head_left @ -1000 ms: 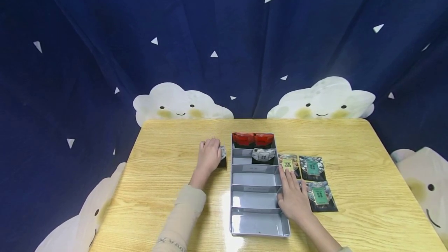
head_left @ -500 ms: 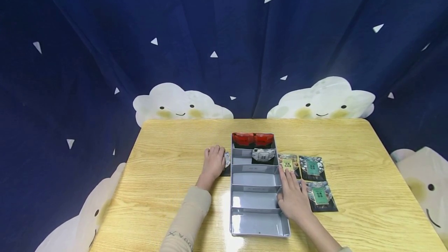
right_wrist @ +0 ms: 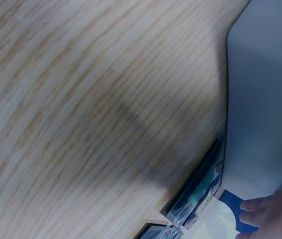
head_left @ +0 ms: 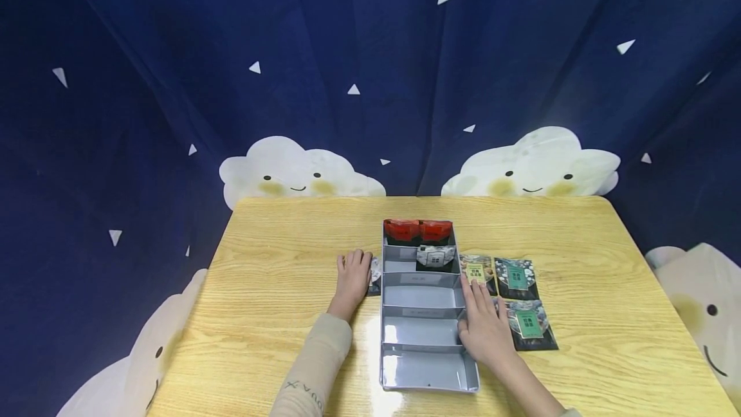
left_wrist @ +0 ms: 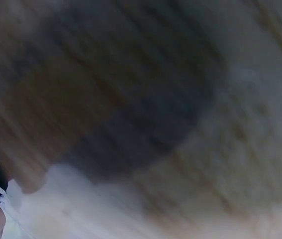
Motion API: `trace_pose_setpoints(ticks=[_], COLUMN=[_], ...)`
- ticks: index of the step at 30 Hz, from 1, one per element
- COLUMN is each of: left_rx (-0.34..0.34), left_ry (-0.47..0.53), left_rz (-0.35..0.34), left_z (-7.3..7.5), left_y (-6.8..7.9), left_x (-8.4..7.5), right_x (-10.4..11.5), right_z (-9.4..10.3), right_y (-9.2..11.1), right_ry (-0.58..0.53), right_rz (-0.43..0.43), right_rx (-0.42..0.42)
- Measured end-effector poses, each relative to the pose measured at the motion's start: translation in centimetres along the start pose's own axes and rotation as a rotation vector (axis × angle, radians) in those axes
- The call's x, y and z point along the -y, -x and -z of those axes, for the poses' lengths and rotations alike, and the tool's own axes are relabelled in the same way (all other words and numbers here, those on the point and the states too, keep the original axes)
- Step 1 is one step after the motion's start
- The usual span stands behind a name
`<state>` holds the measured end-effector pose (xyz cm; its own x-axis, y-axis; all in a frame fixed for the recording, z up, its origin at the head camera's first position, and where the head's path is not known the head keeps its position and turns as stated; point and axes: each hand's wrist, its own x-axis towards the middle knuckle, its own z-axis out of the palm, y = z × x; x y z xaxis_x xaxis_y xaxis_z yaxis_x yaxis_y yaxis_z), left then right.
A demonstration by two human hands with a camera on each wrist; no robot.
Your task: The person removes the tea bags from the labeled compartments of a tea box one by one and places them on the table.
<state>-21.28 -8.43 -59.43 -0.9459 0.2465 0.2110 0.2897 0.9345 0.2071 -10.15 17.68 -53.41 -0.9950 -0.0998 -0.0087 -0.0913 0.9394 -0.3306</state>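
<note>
My left hand (head_left: pixel 352 280) is on the table just left of the grey divided tray (head_left: pixel 429 369). It holds a black-and-grey sachet (head_left: pixel 375 270), partly hidden behind the fingers, close against the tray's left wall. In the blurred left wrist view, fingertips (left_wrist: pixel 31 180) show at the lower left around a dark, shiny edge. Across the tray, my right hand (head_left: pixel 486 328) rests along its right side with straight fingers, the tips near a yellow-labelled sachet (head_left: pixel 477 271). A similar grey-topped sachet (head_left: pixel 436 256) stands in the tray's second compartment, on the right.
Two red-topped sachets (head_left: pixel 402 230) fill the tray's far compartment. On the wooden table (head_left: pixel 613 314), right of the tray, lie green-labelled sachets (head_left: pixel 517 277), partly beside my right hand. A dark blue curtain (head_left: pixel 324 37) with clouds hangs behind the table's far edge.
My left hand has slid toward me and slightly right, bringing the grey-topped sachet along beside the tray. The right hand and tray stay where they were.
</note>
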Motion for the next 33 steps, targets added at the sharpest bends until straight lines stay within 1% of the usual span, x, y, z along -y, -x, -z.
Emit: trace_pose_setpoints(ticks=[4, 7, 13, 21, 25, 27, 30, 32, 33], left_rx=[0.014, 0.011, -0.02, -0.031, -0.02, -0.016, -0.044, -0.079, -0.107], left_ry=[0.011, 0.024, 0.035, 0.059, 0.077, 0.083, 0.095, 0.09, 0.085], left_rz=[0.003, 0.001, -0.003, 0.0, 0.015, 0.034, 0.062, 0.07, 0.064], left_z=[-0.2, -0.1, 0.1, 0.3, 0.3, 0.3, 0.5, 0.8, 0.9], left_y=[0.0, 0.1, 0.2, 0.2, 0.1, 0.0, -0.3, -0.6, -0.7], left_x=[0.2, 0.2, 0.2, 0.2, 0.3, 0.3, 0.2, 0.1, 0.0], right_x=[0.0, 0.1, 0.2, 0.2, 0.2, 0.2, 0.2, 0.2, 0.2], right_z=[0.0, 0.1, 0.2, 0.3, 0.3, 0.2, 0.2, 0.2, 0.1], right_y=[0.0, 0.0, 0.0, 0.0, 0.0, 0.0, 0.0, 0.0, 0.0], right_ry=[-0.001, -0.003, -0.006, -0.006, -0.008, -0.007, -0.004, 0.002, 0.005], right_rz=[-0.001, -0.004, -0.006, -0.004, -0.006, -0.006, -0.005, -0.004, -0.004], right_rx=[0.002, 0.008, 0.012, 0.01, 0.012, 0.012, 0.006, -0.003, -0.008])
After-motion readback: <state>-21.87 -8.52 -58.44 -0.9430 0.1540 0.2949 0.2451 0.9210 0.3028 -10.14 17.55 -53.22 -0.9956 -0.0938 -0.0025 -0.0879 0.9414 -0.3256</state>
